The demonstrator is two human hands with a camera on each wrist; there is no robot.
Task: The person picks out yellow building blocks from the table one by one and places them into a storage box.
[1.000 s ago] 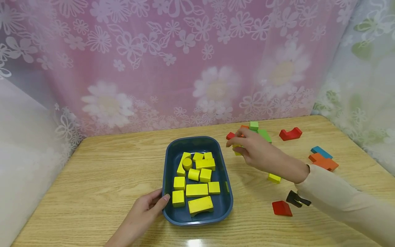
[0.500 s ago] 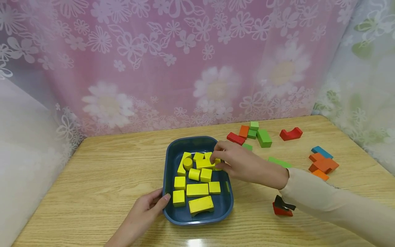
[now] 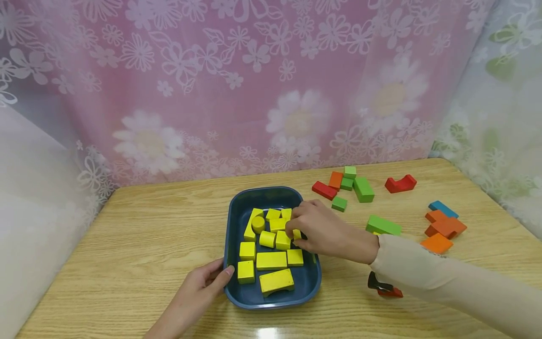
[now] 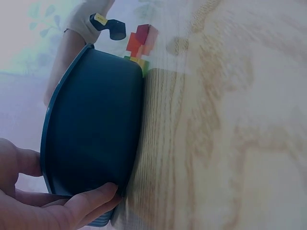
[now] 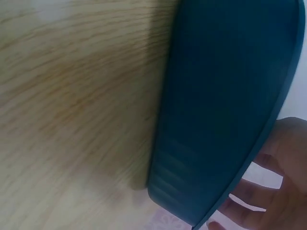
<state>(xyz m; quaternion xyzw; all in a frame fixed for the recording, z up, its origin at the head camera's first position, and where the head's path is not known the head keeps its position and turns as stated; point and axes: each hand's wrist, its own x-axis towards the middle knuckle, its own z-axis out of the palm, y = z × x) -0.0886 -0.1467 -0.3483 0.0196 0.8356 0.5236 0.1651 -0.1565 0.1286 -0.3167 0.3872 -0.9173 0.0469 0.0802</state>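
Note:
A dark blue plastic bin point(image 3: 275, 305) stands on the table with several yellow blocks, such as an arch block point(image 3: 276, 281) and a cylinder point(image 3: 267, 239). My left hand point(image 3: 201, 289) grips the bin's left side, thumb over the rim; in the left wrist view its fingers point(image 4: 93, 203) press the outer wall. Over the right rim, my right hand point(image 3: 328, 230) pinches a yellow block point(image 3: 297, 234), partly hidden by the fingers, inside the bin. In the right wrist view the bin's wall point(image 5: 225, 96) hides that block.
Right of the bin lie a red block point(image 3: 324, 189), several green blocks point(image 3: 363, 189), a red curved block point(image 3: 400, 183), a blue block point(image 3: 443, 209) and orange blocks point(image 3: 444, 227). A green block point(image 3: 383, 225) partly covers something yellow. Another red block point(image 3: 390, 293) lies near the right sleeve.
My right hand has carried a yellow block from the far right group leftward over the rim and lowered it into the bin. The left hand has stayed on the bin.

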